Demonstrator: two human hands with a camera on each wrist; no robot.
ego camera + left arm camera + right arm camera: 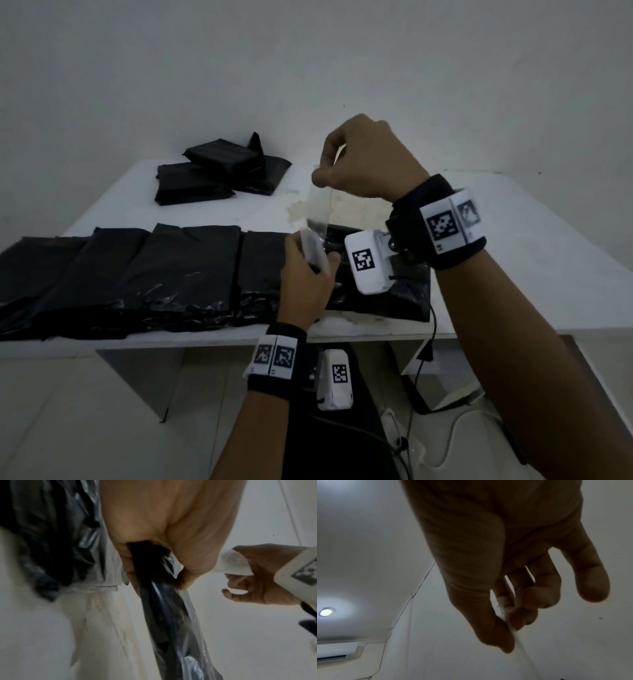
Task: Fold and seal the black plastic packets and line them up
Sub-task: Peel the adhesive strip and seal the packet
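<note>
A black plastic packet (387,298) lies at the table's near edge, partly hidden by my right wrist camera. My left hand (305,284) grips its raised flap (159,601) between thumb and fingers. Above it, my right hand (359,161) pinches a pale translucent strip (320,205) that stretches down to the flap. In the right wrist view the strip (518,642) runs from between the thumb and fingertips of the right hand (505,574). A row of flat black packets (154,274) lies overlapping to the left along the front edge.
A loose pile of black packets (212,174) sits at the back left of the white table (513,257). Cables (428,356) and a white power strip (459,394) lie under the table's right side. A plain wall stands close behind.
</note>
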